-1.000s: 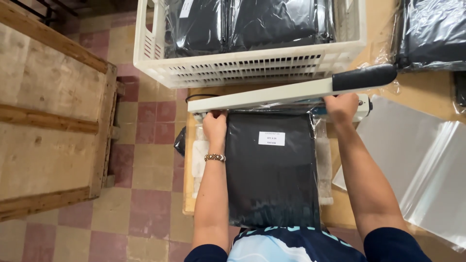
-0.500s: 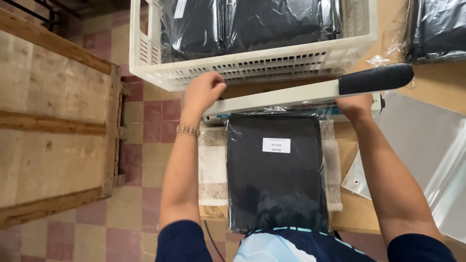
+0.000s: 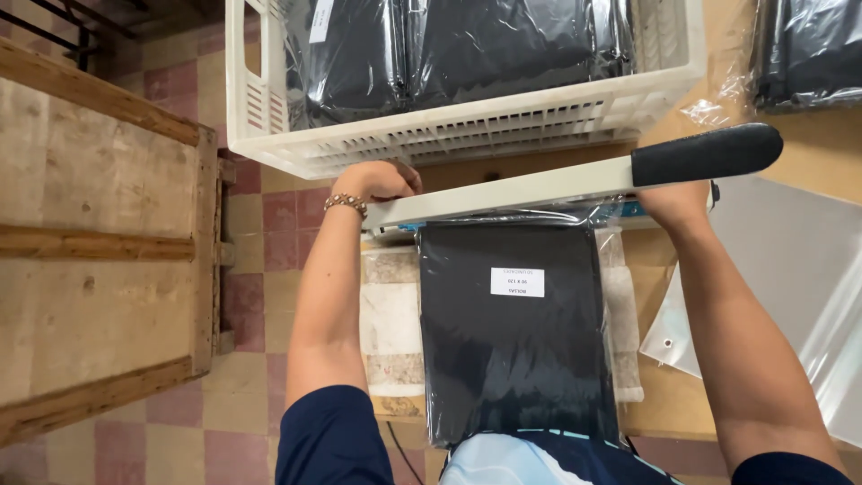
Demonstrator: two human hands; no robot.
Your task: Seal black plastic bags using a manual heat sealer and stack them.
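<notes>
A flat black packet point(image 3: 516, 341) in clear plastic, white label on top, lies under the sealer's lowered cream arm point(image 3: 539, 187).

The left hand point(image 3: 377, 182) rested on the near end of the sealer arm point(image 3: 512, 190), below the white crate point(image 3: 467, 135). The right hand point(image 3: 675, 199) sat under the arm's black grip point(image 3: 708, 153). Between the hands lay a black bag point(image 3: 516, 332), its top edge under the arm.

dark navy short sleeves cover both upper arms, the forearms are bare, a beaded bracelet point(image 3: 347, 203) rings the left wrist, and the shirt front shows pale blue panels.
</notes>
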